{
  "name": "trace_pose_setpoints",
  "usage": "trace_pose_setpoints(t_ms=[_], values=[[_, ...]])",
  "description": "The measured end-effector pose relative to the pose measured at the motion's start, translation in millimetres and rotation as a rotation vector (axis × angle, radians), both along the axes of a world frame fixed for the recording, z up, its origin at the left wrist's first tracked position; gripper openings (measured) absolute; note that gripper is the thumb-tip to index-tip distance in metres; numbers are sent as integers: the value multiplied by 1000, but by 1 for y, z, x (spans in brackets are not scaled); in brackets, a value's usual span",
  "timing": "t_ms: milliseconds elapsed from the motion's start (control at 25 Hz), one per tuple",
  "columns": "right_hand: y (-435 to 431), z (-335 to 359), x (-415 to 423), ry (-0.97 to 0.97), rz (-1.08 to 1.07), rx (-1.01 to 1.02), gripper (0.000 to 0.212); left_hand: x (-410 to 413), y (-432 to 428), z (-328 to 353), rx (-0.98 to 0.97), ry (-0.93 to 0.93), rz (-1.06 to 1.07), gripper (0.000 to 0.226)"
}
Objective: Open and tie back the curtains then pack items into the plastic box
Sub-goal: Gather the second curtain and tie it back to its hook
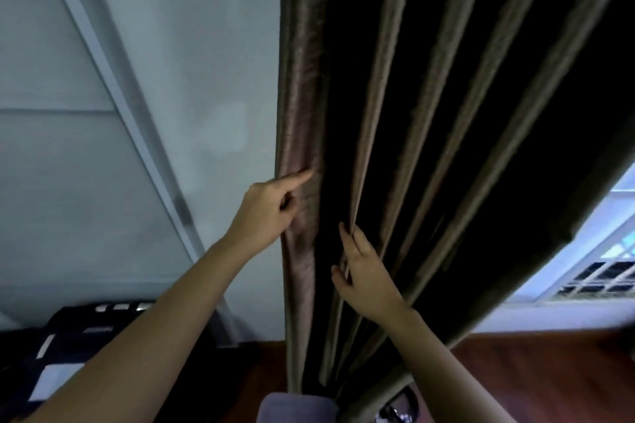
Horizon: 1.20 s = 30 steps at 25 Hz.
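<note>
A dark brown pleated curtain (429, 113) hangs from the top of the view down to the floor, gathered toward the left against the wall. My left hand (268, 213) is at the curtain's left edge, index finger stretched out over the fabric, the other fingers curled around the edge fold. My right hand (364, 271) pinches a narrow pleat lower and to the right, between thumb and fingers. No plastic box or tie-back is in view.
A pale wall (171, 96) with a white door frame (113, 79) fills the left. A bright window (604, 264) shows at the right behind the curtain. A dark patterned bedcover (62, 361) lies at the lower left. Wooden floor (549, 371) runs below. A grey object (295, 407) sits at the bottom centre.
</note>
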State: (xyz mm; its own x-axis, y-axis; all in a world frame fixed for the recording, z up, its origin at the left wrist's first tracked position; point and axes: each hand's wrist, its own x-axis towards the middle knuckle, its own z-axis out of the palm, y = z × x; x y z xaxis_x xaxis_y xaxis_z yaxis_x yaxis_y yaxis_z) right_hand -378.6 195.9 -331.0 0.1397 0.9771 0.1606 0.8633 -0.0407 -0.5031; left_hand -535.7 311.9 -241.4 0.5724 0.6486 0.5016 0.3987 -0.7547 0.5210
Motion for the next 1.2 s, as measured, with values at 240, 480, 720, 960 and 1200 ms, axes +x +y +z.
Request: trace_pose_setpoints(t_ms=[240,480,720,960,1200], values=[[-15,-19,26,-32,87,-117,73,12,0,-10,-13,190,215,61],[-17,-19,36,-70,178,-141,71,24,-22,-13,-162,82,72,57],[-5,-23,22,-98,245,-120,72,24,-17,-14,-169,167,77,58],[1,-36,17,-126,316,-164,76,32,-11,-8,-121,262,63,37],[1,-43,19,-183,314,-181,70,57,-12,-3,-129,399,18,12]])
